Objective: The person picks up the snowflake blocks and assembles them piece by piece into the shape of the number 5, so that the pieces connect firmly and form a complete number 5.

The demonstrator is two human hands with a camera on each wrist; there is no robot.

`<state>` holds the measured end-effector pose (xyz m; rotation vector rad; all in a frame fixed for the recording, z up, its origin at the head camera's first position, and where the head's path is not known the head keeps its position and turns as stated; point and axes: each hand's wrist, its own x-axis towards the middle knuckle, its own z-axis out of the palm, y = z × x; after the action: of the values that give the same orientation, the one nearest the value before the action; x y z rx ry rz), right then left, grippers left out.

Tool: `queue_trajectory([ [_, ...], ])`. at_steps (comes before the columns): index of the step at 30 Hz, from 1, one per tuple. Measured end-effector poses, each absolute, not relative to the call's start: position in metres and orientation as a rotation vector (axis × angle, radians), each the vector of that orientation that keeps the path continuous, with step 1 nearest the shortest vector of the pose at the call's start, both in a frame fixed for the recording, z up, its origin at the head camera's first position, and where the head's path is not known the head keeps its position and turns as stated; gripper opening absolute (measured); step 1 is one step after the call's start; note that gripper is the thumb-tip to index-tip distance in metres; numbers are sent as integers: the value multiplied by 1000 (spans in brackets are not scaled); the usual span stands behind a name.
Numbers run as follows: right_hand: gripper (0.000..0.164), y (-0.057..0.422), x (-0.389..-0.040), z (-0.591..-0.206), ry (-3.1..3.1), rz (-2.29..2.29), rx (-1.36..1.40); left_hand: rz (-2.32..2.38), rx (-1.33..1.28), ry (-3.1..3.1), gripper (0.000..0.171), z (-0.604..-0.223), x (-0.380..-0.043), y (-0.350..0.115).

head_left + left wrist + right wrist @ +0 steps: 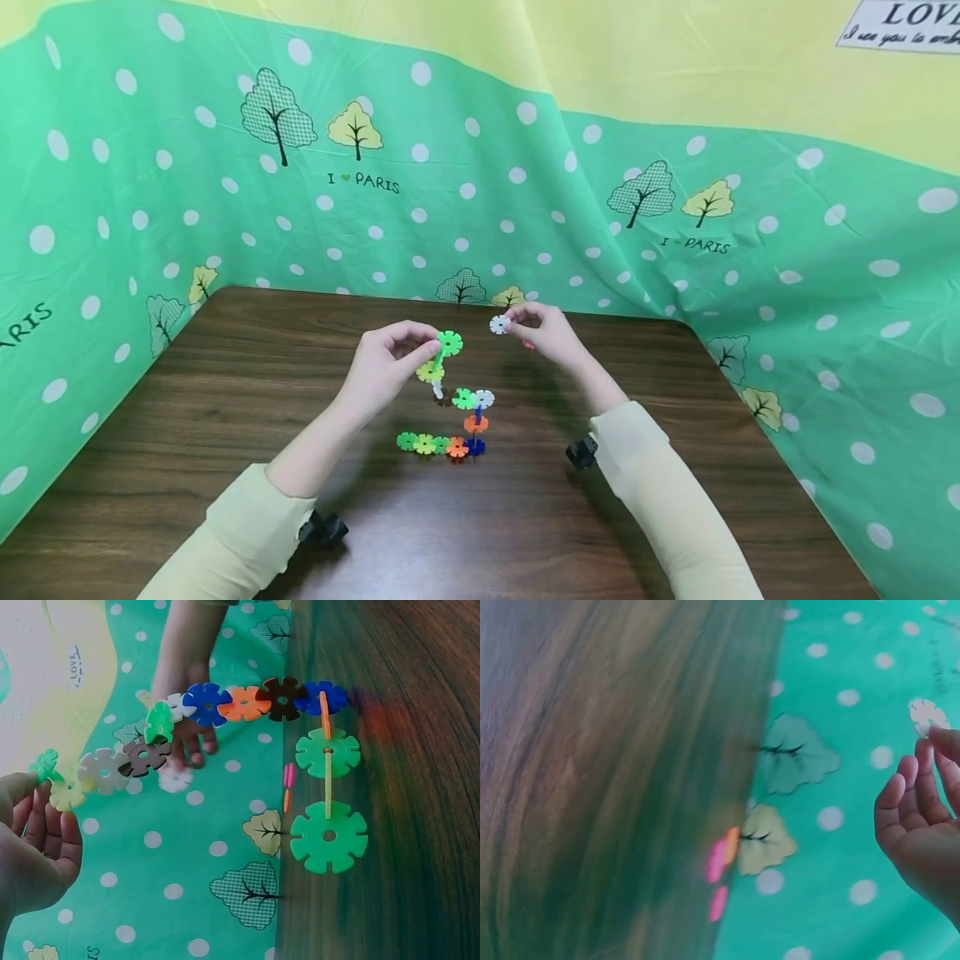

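Note:
A chain of interlocking notched plastic discs in green, yellow, white, brown, blue and orange stands up from the table. At its upper end my left hand (pixel 381 364) pinches a green disc (pixel 451 342) between thumb and fingers. In the left wrist view a blue disc (pixel 196 697) sits midway along the chain, and a green disc (pixel 342 859) ends the row low by the table. My right hand (pixel 553 335) pinches a loose white disc (pixel 498 324) by its edge, in the air to the right of the chain. The right wrist view shows the same white disc (pixel 922 712), apart from the chain.
Several loose pink and orange discs lie near the table's far edge, including a pink disc (pixel 716 861) and an orange disc (pixel 731 841). Behind the brown wooden table (pixel 187 417) hangs a green and yellow printed cloth (pixel 480 150). Each wrist carries a small black camera.

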<state>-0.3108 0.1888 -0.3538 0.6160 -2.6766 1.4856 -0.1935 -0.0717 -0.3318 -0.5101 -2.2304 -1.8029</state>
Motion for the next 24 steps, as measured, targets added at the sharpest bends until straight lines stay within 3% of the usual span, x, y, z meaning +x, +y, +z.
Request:
queue_trajectory([
  [9, 17, 177, -261, -315, -2541, 1557, 645, -1810, -504, -2234, 14, -322, -187, -70],
  [24, 8, 158, -217, -307, -2186, 1378, 911, -1811, -485, -2227, 13, -319, -187, -65],
])
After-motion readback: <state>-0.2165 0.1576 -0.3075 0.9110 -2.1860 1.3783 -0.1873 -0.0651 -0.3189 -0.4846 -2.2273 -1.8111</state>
